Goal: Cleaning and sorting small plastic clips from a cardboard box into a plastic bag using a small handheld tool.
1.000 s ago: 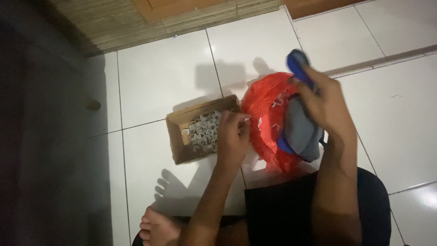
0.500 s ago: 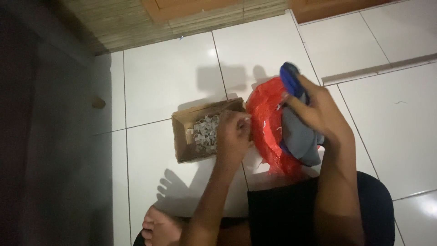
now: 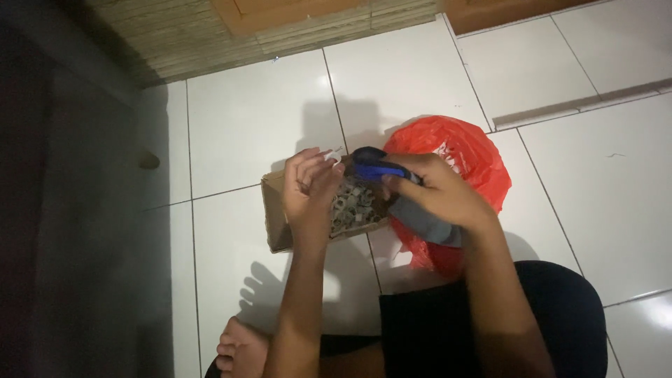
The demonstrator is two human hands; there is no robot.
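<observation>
My left hand (image 3: 309,187) hovers over an open cardboard box (image 3: 275,213) filled with several small grey parts (image 3: 354,205); its fingertips pinch one small pale piece (image 3: 332,155). My right hand (image 3: 435,189) grips a tool with a blue and grey handle (image 3: 376,168), its dark tip pointing left toward the left fingers. The tool's grey body (image 3: 430,226) runs under my right palm. A crumpled red plastic bag (image 3: 467,155) lies on the floor behind and beneath my right hand.
I sit on white floor tiles (image 3: 252,126); my bare foot (image 3: 241,348) and dark-clothed leg (image 3: 560,315) are at the bottom. A woven mat (image 3: 189,42) and wooden panels (image 3: 504,10) lie at the top. A dark wall (image 3: 63,210) fills the left side.
My right hand has swung the blue-handled tool down and left, from above the red bag to just over the box, near my left fingers. My left hand rose slightly.
</observation>
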